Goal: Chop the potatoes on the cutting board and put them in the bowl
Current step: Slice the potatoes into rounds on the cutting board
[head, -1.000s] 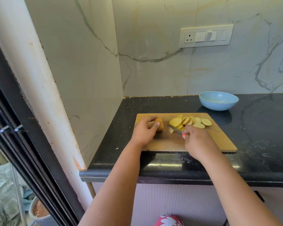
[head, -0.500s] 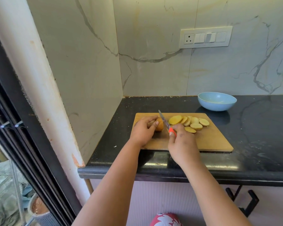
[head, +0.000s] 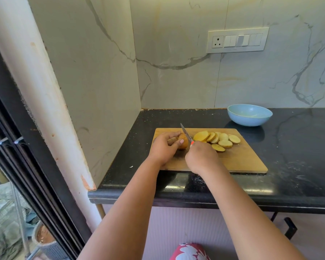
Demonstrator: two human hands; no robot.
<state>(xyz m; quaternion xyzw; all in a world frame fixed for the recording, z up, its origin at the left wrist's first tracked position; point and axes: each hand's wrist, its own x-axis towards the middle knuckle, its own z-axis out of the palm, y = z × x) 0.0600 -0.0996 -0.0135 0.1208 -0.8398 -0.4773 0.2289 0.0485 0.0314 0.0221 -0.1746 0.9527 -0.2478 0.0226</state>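
Near the middle of the frame a rectangular wooden cutting board (head: 238,158) lies on the glossy black speckled worktop (head: 296,166). The left hand (head: 164,148) curls its grip over a brown-skinned potato stub (head: 183,143) at the board's left end. The right hand (head: 202,159) wraps tightly round an orange-handled knife (head: 186,135), its narrow steel blade angled against the stub's cut face. Pale round potato slices (head: 217,140) overlap just right of it. A smooth light-blue bowl (head: 250,114) sits upper right, off the board.
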